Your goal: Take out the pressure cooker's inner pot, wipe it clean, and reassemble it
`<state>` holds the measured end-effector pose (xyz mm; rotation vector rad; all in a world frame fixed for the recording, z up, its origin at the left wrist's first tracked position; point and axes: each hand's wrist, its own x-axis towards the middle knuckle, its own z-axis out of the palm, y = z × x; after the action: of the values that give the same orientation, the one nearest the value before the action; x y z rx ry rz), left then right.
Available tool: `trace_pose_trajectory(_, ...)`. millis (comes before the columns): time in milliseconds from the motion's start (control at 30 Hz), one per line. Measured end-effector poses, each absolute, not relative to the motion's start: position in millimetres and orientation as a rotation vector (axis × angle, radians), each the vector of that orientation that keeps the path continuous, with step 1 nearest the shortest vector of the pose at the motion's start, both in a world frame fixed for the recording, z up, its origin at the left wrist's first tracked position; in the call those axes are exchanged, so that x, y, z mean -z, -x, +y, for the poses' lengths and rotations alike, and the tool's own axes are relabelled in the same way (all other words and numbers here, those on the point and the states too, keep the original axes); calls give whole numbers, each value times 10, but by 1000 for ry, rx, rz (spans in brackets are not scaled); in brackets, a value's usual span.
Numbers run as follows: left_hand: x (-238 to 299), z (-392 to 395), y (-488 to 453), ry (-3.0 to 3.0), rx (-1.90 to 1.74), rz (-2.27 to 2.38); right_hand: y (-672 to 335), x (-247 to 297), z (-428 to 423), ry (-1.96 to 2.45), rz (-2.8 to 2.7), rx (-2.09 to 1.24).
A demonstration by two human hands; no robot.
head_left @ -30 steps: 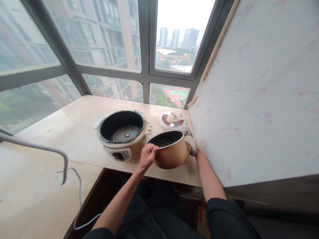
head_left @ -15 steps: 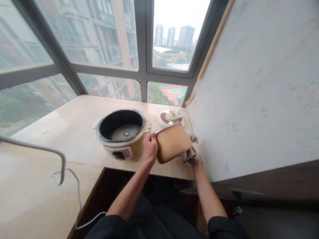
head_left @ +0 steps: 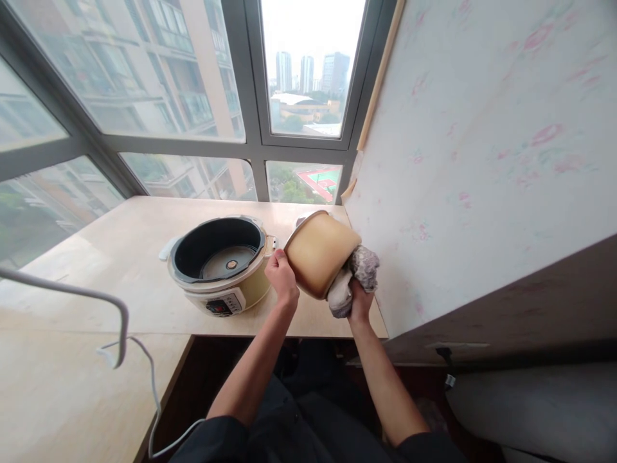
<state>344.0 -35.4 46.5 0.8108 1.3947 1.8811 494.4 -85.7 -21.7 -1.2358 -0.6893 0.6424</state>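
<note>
I note a round, gold-coloured metal pot (head_left: 322, 256) held tilted over the pale wooden worktop (head_left: 139, 235), base toward the right. My left hand (head_left: 282, 276) pinches its rim; my right hand (head_left: 360, 302) clutches a crumpled grey-white cloth (head_left: 365, 267) against its base (fingertips hidden). Near left: open cream-and-gold cooker (head_left: 258, 289), black inside.

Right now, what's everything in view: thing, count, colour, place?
Window: 1, grey-framed, ahead
Buildings: several, grey-beige, outside
Counter: 1, pale, below window
Cooker base: 1, cream-gold, on counter
Pot: 1, golden, held tilted, centre
Lid: 1, whitish, mostly behind pot
Cloth: 1, grey-beige, against pot
Curved tube: 1, white, left
Cord: 1, white, lower left
Wall: 1, pink-flowered white, right
Plug: 1, black, right
Sleeves: 2, black, bottom
Left hand: 1, bare, at pot's rim
Right hand: 1, bare, holding cloth
</note>
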Motion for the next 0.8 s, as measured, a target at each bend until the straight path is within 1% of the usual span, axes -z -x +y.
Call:
trace_pose_trajectory(133, -451, -437, -3464, -773, -1924, 1389, -4628, 33, -1237, 1200, -720, -539)
trace_pose_trajectory(233, -463, -490, -3462, -738, -1921, 1354, -4536, -107, -1420, 1205, -864, -373)
trace_pose_trajectory(333, -499, -552, -3459, -743, -1919, 1320, -4600, -271, -1388, 1154, -898, -281)
trace_pose_trajectory(500, -537, -707, -3452, -942, -1997, 1371, -4955, -567, -1117, 1081, -682, -317)
trace_pose_trajectory(567, -526, -771, -3445, -1065, -2026, 1430, -5134, -616, -1051, 1101, -612, -389)
trace_pose_trajectory(633, -510, -826, -3437, -1188, -2075, 1469, -5305, -578, -1023, 1130, -571, -542)
trace_pose_trajectory(733, -496, -890, -3415, -1443, -2160, 1404, -5517, -370, -1023, 1200, -545, -781)
trace_pose_trajectory(800, -496, -921, -3394, -1654, -2174, 1314, -5616, -178, -1034, 1272, -576, -856)
